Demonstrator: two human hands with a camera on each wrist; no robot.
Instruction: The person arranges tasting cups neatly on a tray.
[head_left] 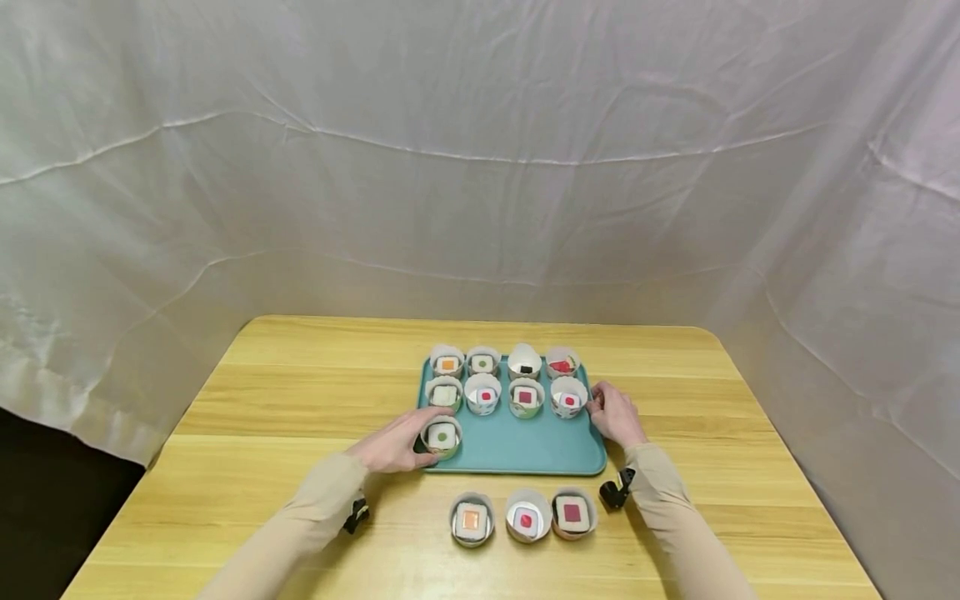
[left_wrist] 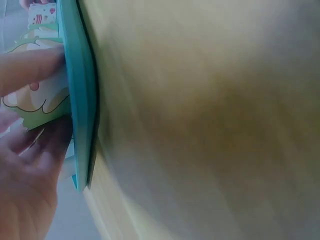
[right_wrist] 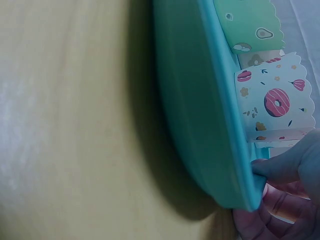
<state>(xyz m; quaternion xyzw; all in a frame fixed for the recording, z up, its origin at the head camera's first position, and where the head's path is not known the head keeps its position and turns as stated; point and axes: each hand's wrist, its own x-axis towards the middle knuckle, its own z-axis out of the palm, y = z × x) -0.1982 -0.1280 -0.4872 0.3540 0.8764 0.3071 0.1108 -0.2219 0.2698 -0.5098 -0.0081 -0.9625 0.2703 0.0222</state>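
Observation:
At the tray's near left corner my left hand (head_left: 392,443) holds a paper baking cup (head_left: 442,437) between thumb and fingers. Inside that cup lies a white square piece with a green dot. In the left wrist view the cup (left_wrist: 37,102) shows a green and cream pattern and its base is at the teal tray (left_wrist: 82,75). My right hand (head_left: 617,414) pinches the right rim of the tray (head_left: 517,446), thumb on top and fingers beneath in the right wrist view. Two rows of filled paper cups (head_left: 482,393) stand on the tray's far half.
Three more paper cups stand on the wooden table (head_left: 300,392) in front of the tray: one with an orange-centred piece (head_left: 471,520), one with a pink-red centre (head_left: 528,517), one with a dark red centre (head_left: 573,513). A pale curtain (head_left: 480,208) surrounds the table.

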